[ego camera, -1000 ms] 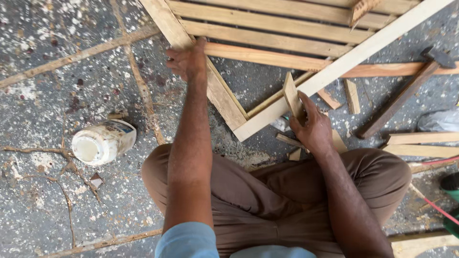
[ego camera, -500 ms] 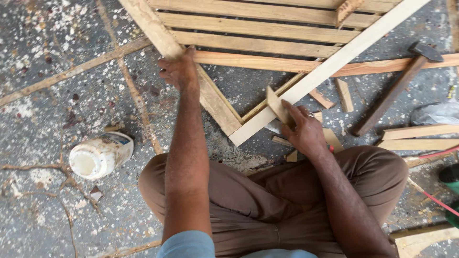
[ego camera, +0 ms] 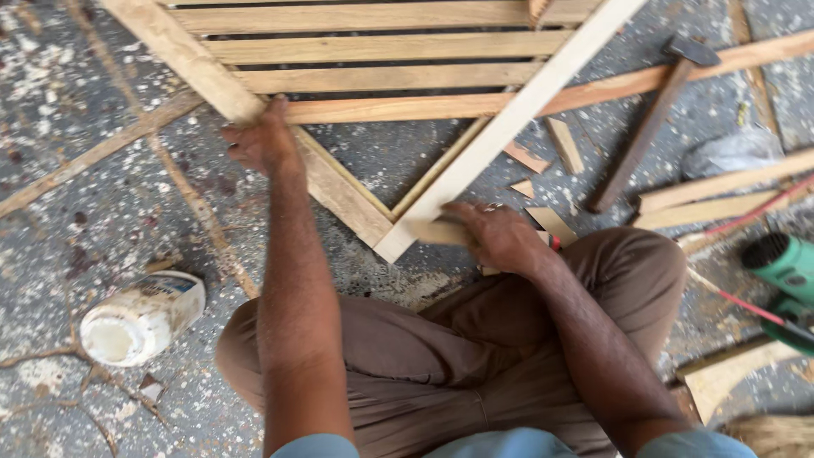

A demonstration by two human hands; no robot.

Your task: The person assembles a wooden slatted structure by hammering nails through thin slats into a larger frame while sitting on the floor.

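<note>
The slatted wooden frame point(ego camera: 381, 51) lies on the floor point(ego camera: 76, 195) ahead of both hands with several slats already laid across it, and its near corner, where the side rail point(ego camera: 254, 127) meets a pale diagonal strip point(ego camera: 509, 127), sits between the hands and looks not yet fully fixed. The left hand point(ego camera: 263, 144) is clenched over the side rail, pressing it down, while the right hand point(ego camera: 500, 237) grasps a small wood piece point(ego camera: 437, 231) held against that corner. A hammer point(ego camera: 649, 127) lies untouched beyond the right hand, so fastening seems still to come.
</note>
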